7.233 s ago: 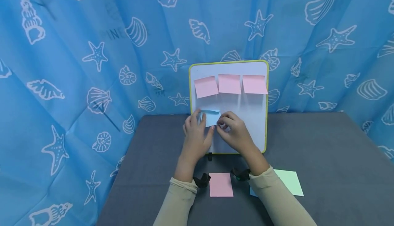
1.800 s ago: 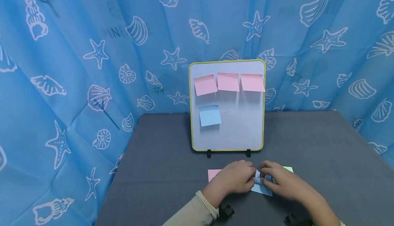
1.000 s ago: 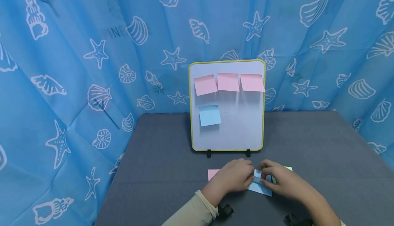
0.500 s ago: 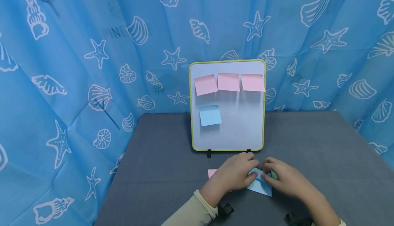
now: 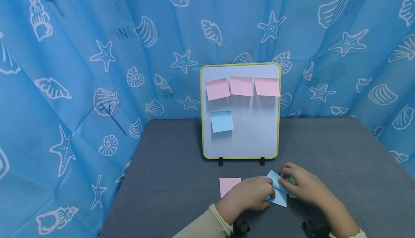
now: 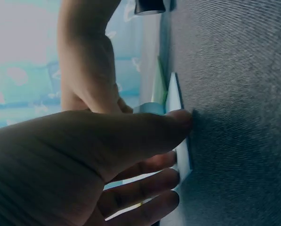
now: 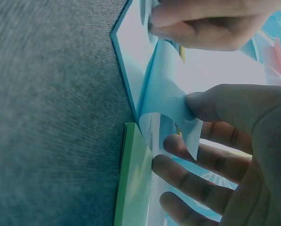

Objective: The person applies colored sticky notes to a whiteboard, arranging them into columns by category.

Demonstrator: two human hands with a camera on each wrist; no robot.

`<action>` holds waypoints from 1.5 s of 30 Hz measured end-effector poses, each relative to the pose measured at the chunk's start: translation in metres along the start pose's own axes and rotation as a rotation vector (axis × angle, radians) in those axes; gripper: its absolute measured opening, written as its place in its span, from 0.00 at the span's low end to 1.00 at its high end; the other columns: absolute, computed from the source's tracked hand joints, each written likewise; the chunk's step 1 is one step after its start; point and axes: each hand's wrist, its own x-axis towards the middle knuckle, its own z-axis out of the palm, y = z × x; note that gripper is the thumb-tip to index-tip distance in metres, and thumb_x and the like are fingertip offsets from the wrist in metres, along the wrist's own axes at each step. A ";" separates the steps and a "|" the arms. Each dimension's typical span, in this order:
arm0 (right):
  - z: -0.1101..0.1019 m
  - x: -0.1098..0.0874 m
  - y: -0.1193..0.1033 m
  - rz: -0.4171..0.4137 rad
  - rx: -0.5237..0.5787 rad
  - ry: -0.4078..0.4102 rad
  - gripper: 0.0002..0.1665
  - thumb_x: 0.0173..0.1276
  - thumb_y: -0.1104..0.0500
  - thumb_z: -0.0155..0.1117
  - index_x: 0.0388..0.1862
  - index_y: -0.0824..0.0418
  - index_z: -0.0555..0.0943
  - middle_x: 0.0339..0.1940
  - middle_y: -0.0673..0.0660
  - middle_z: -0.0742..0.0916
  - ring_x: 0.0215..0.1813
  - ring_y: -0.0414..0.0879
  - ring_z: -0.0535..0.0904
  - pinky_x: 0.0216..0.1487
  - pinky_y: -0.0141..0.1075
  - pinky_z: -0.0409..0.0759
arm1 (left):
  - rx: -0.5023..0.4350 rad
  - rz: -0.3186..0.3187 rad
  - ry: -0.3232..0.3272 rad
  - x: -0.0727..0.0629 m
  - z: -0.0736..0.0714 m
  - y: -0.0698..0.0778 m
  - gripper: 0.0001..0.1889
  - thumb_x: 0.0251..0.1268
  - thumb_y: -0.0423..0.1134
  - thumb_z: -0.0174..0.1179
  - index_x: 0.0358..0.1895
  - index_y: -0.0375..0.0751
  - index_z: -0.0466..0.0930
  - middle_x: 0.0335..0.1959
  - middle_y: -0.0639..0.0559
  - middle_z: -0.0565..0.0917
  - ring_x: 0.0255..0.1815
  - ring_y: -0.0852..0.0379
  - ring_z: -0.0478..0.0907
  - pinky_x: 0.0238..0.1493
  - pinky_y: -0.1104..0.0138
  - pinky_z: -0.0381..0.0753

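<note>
Blue pad: on the desk, lower right of centre in the head view. Its top sheet is raised and curled. Right hand: narrow, thumb and finger pinching the raised sheet; remaining fingers spread apart in the right wrist view. Left hand: gripping the blue pad at its left side. Green pad: near the blue pad, lower left of the right wrist view. Pink pad: lower centre of the head view, partly covered by the left hand. Whiteboard: standing at frame centre, bearing three pink notes in a row and one blue note beneath the leftmost.
</note>
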 end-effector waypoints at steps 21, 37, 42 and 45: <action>0.003 0.001 0.005 -0.030 0.019 0.007 0.04 0.74 0.52 0.71 0.38 0.47 0.84 0.42 0.44 0.83 0.38 0.32 0.78 0.38 0.38 0.81 | 0.086 -0.019 0.144 -0.002 0.014 -0.003 0.09 0.75 0.43 0.67 0.51 0.61 0.92 0.43 0.64 0.83 0.35 0.69 0.70 0.34 0.76 0.73; -0.002 0.003 0.004 -0.033 0.017 0.005 0.04 0.73 0.53 0.72 0.38 0.48 0.85 0.41 0.44 0.84 0.37 0.33 0.77 0.39 0.38 0.81 | 0.176 -0.069 0.146 -0.017 0.021 0.007 0.10 0.78 0.40 0.63 0.53 0.57 0.92 0.65 0.66 0.85 0.62 0.72 0.82 0.54 0.76 0.83; -0.001 0.002 0.004 -0.029 0.017 -0.005 0.04 0.73 0.53 0.72 0.38 0.48 0.85 0.42 0.45 0.84 0.37 0.34 0.76 0.38 0.38 0.81 | 0.133 -0.073 0.120 -0.018 0.023 0.006 0.11 0.78 0.39 0.64 0.56 0.55 0.90 0.68 0.65 0.83 0.70 0.71 0.77 0.62 0.75 0.81; -0.001 0.002 0.005 -0.032 0.018 -0.005 0.03 0.73 0.53 0.71 0.38 0.48 0.85 0.42 0.45 0.85 0.38 0.34 0.77 0.39 0.39 0.82 | 0.102 -0.078 0.110 -0.018 0.021 0.006 0.12 0.78 0.38 0.63 0.57 0.55 0.90 0.68 0.65 0.83 0.71 0.71 0.76 0.64 0.75 0.80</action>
